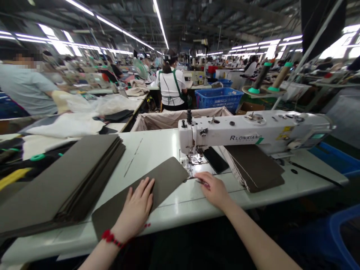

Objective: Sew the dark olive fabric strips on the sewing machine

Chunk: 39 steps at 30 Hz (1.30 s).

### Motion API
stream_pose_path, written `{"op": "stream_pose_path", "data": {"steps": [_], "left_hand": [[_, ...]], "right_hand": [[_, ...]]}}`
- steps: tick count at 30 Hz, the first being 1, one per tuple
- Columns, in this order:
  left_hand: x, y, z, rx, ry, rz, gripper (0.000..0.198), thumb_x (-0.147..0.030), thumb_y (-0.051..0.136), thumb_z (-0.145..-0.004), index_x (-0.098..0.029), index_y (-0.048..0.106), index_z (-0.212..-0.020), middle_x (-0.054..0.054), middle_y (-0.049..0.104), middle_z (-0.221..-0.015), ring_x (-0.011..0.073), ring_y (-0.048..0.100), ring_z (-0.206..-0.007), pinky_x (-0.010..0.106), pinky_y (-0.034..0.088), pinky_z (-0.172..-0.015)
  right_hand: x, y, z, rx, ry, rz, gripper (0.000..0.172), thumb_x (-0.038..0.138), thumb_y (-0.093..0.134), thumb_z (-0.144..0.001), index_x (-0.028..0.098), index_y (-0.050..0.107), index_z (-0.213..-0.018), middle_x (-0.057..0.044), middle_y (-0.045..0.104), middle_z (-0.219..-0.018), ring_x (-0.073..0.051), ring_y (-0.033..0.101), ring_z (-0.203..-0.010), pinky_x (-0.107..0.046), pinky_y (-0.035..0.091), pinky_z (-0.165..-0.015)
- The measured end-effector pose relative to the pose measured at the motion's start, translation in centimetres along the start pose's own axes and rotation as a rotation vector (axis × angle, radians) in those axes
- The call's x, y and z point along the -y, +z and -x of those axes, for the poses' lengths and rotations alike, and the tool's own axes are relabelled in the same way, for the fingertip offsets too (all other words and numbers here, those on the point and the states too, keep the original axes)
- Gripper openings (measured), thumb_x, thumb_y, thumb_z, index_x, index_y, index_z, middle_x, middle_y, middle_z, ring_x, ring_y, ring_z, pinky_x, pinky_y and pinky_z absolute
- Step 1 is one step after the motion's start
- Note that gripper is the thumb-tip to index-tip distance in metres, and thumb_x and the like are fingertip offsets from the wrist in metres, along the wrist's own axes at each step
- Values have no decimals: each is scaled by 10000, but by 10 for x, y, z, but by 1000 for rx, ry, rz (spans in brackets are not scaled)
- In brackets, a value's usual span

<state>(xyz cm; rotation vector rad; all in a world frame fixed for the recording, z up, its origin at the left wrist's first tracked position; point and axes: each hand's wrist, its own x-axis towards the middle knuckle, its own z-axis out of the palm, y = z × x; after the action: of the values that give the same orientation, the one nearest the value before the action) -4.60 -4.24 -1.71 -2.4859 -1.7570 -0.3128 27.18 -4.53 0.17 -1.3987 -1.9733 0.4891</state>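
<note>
The right hand point(214, 191) is closed on a thin dark sliver point(203, 182), mostly hidden by its fingers and hard to make out, just beside the presser foot point(194, 159) of the sewing machine point(253, 129). The left hand point(135, 210) lies open and flat on an olive-brown panel point(165, 183), angled across the white table point(174, 213) with its far corner near the foot. A thick stack of panels point(62, 176) lies to the left; another stack point(253, 167) sits under the machine's arm.
</note>
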Motion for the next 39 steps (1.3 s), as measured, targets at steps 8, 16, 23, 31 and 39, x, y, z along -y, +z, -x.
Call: {"op": "stream_pose_path", "data": {"steps": [8,16,23,31,39], "left_hand": [[-24,-18,19,167,317,71,583,-253,344,-980,-304,153,-1528,3,229,-1572,208,237,-1438,475,155,-1189],[-28,-8,7,150,368,81,592,-266,374,-961,-303,186,-1521,14,259,-1562,225,259,-1430,491,160,-1188],[-28,-10,7,164,361,95,574,-274,365,-972,-306,191,-1518,9,248,-1566,222,252,-1432,489,149,-1190],[-8,-9,-5,142,259,94,545,-436,406,-968,-321,278,-1485,55,298,-1540,271,308,-1400,488,275,-1129],[13,-21,-17,223,85,242,527,-613,536,-837,-196,564,-1158,94,584,-1040,275,607,-964,392,489,-870]], "right_hand": [[10,-25,69,-108,339,-115,261,424,433,-952,227,528,-810,9,602,-686,-162,576,-627,-265,434,-630],[30,13,149,154,530,-206,196,381,438,-957,240,480,-827,33,585,-690,-159,588,-635,-252,410,-595],[26,27,127,1,507,-72,222,391,395,-980,222,507,-890,-4,623,-690,-187,632,-645,-268,398,-589],[29,16,120,46,471,154,277,358,335,-1003,226,500,-824,-9,623,-638,-195,636,-596,-283,336,-526],[17,-18,119,-84,389,162,213,405,447,-959,225,540,-1024,2,669,-744,-184,659,-678,-268,432,-587]]}}
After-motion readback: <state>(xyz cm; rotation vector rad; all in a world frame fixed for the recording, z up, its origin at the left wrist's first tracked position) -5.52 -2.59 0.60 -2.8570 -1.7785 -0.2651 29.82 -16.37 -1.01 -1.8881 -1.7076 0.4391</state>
